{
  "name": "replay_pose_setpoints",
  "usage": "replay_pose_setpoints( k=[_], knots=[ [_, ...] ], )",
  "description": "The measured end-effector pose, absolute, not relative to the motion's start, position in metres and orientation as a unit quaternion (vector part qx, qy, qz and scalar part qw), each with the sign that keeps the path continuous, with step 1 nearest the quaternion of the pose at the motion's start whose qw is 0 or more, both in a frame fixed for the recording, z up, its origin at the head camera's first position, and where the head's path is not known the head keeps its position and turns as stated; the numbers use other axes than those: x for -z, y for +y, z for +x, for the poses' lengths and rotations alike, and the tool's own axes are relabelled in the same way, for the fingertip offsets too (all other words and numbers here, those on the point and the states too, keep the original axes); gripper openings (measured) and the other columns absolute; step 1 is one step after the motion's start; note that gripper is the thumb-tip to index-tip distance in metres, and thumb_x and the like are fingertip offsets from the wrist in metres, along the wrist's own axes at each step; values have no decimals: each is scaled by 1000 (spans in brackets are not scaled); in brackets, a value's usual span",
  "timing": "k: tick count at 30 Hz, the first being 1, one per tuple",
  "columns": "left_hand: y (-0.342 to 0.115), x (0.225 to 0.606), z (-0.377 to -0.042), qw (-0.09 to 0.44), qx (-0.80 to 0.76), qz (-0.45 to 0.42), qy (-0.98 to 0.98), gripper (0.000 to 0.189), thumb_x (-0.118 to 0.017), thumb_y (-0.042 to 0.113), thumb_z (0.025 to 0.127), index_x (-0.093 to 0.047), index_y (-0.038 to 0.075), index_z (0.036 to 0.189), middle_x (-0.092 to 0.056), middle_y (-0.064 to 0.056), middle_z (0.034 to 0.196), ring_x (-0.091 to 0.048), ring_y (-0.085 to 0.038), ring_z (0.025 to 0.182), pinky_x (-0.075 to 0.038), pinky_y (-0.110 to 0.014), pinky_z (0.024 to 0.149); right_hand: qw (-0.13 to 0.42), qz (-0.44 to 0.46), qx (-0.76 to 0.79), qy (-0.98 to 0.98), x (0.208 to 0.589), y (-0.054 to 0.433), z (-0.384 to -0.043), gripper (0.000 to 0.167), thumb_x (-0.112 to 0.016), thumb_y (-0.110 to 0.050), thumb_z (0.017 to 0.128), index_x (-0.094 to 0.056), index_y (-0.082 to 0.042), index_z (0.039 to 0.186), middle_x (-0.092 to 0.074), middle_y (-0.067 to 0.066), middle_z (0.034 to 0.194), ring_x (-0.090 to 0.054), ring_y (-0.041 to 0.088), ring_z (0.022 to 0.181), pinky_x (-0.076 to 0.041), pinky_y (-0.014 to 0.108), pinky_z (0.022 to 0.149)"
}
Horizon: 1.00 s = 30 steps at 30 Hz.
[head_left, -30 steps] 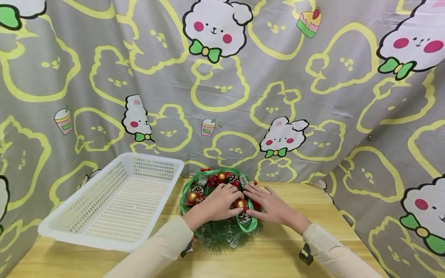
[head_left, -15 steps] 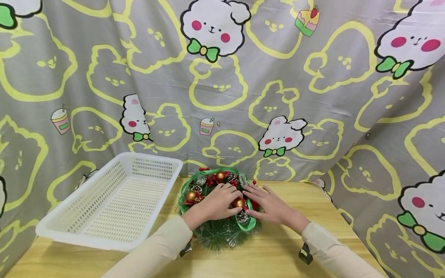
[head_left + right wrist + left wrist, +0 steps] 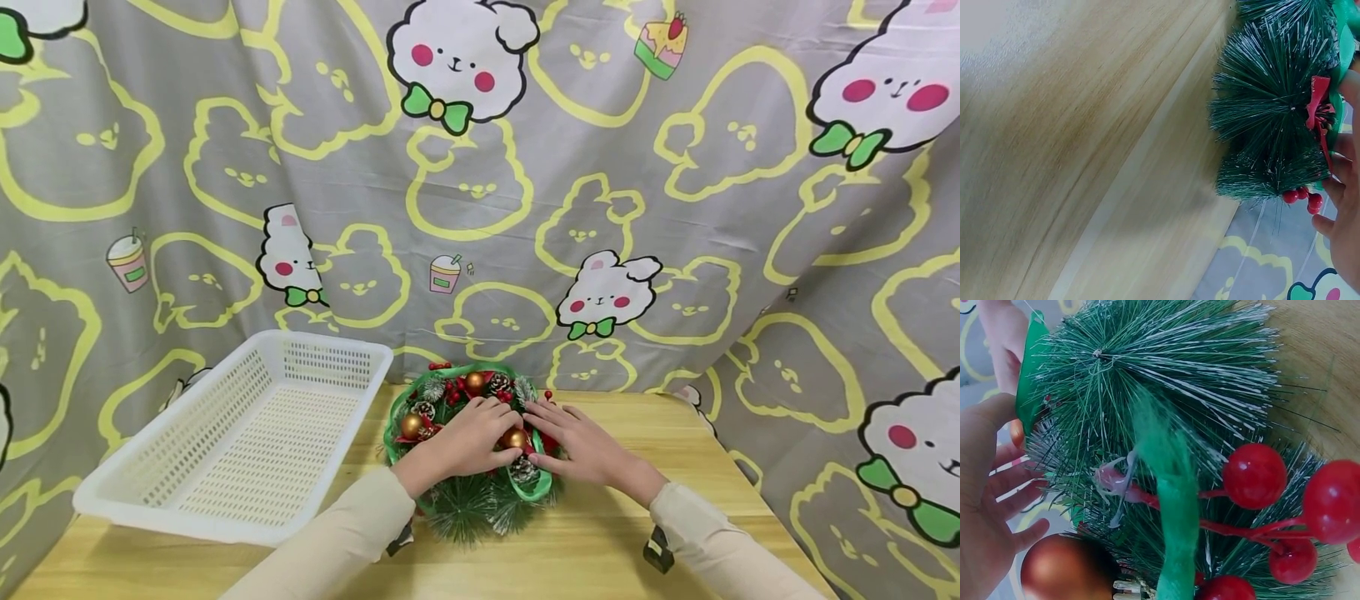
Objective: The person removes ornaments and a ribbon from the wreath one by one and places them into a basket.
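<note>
A Christmas wreath of green needles lies on the table, with pine cones, golden balls and red berries. A green ribbon runs along its rim and forms a loop at the right. My left hand rests over the middle of the wreath, its thumb beside the ribbon loop. In the left wrist view its fingers lie apart and fairly straight. My right hand lies on the wreath's right side with outstretched fingers touching the decorations and ribbon. The fingertips are partly hidden among the needles.
A white perforated plastic basket stands left of the wreath. The wooden table reaches back to a grey curtain with cartoon animals, which also hangs on both sides. Dark wrist devices show beneath the sleeves.
The head view has shifted very slightly. Both hands and the wreath keep nearly the same position relative to each other.
</note>
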<state>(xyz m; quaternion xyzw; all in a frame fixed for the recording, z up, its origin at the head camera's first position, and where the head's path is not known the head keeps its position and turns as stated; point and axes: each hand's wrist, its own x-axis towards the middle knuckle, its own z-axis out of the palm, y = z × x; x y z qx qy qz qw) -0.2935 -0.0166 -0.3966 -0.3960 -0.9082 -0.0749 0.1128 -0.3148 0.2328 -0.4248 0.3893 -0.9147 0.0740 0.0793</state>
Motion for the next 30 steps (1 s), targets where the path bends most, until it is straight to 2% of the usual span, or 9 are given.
replay_pose_setpoints(
  k=[18,24,30],
  knots=[
    [-19,390,-298,125,69,-400,-906,29,-63,42,101,-62,18,118,-65,3,117,-60,-16,110,-48,-38,97,86,392,-71,-913,423,231,-315,69,-54,-53,102,-45,-8,154,-37,12,164,-33,35,152,-31,62,117],
    [-23,384,-298,145,62,-403,-901,28,-63,40,100,-62,18,117,-64,2,119,-59,-17,112,-48,-39,99,89,393,-69,-912,421,230,-316,68,-54,-53,102,-45,-9,154,-38,12,163,-34,36,152,-31,61,118],
    [-26,377,-296,175,31,-419,-890,26,-64,38,99,-62,18,116,-64,3,116,-57,-16,106,-48,-37,95,82,391,-77,-913,423,230,-313,70,-55,-53,101,-45,-8,154,-38,13,163,-35,38,151,-30,61,118]
  ],
)
